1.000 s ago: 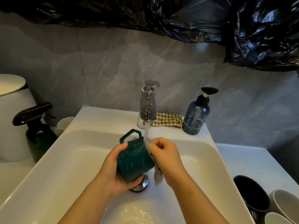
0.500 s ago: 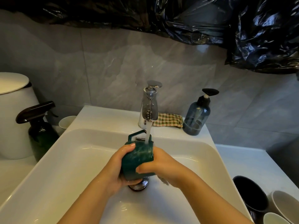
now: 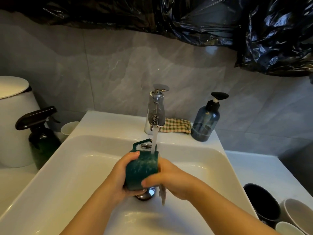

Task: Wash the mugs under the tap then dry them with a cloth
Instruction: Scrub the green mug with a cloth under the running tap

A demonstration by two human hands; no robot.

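White basin (image 3: 67, 167) set between white counters. Straight beyond the person's fingers (image 3: 133, 154), on the basin's back ledge (image 3: 110, 122), stand a chrome tap (image 3: 156, 112), a folded checked cloth (image 3: 176, 125) just beside it and a blue pump bottle (image 3: 205, 121). Well left of the fingers, the left counter (image 3: 10, 187) carries a green spray bottle (image 3: 42, 141), a small white cup (image 3: 69, 127) and a white lidded container (image 3: 15, 133). Right of the fingers, the right counter (image 3: 254, 170) holds a black mug (image 3: 264, 202) and two white mugs (image 3: 299, 217), close together.
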